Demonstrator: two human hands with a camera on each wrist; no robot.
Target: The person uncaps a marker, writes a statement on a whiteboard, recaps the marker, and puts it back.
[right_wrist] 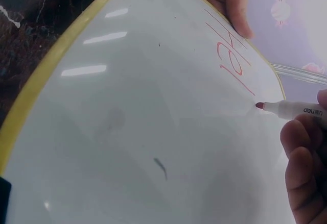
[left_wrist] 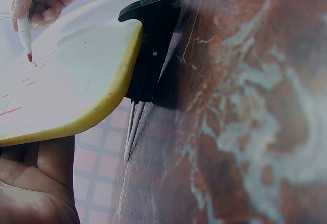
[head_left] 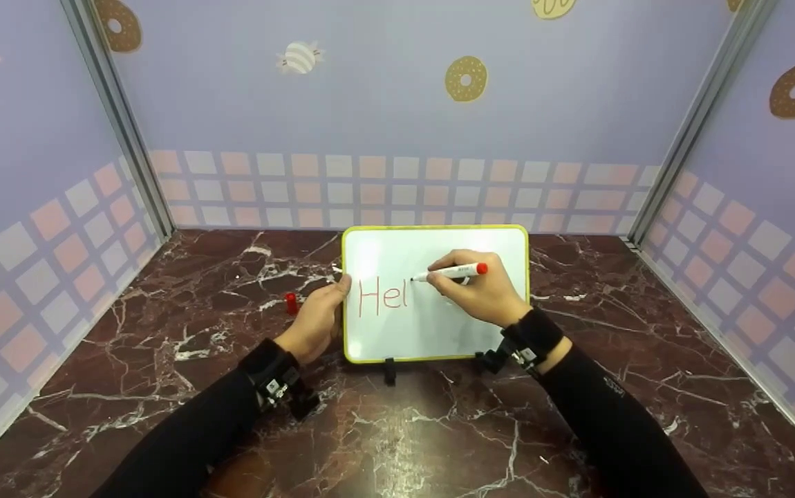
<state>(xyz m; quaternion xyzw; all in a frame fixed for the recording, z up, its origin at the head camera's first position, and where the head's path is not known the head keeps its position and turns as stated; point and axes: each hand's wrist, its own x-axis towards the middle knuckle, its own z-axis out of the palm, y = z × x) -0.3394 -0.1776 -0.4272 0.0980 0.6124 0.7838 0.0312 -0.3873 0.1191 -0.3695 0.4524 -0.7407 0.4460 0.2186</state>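
A small whiteboard [head_left: 439,332] with a yellow frame stands propped up, with "Hel" in red letters [head_left: 382,297] on its left half. At its left edge my left hand [head_left: 314,318] grips the board, thumb at the front rim and fingers behind. My right hand [head_left: 484,290] pinches a white marker [head_left: 449,272] with a red end. In the right wrist view the red marker tip [right_wrist: 259,105] is right at the board, just past the last letter. A red cap [head_left: 291,303] stands on the table left of the board, near my left hand.
A black stand [left_wrist: 153,50] with thin metal legs holds the board's lower edge; its front feet [head_left: 390,371] project toward me. The dark red marbled table [head_left: 397,443] is enclosed by lilac patterned walls [head_left: 384,111] at the back and both sides.
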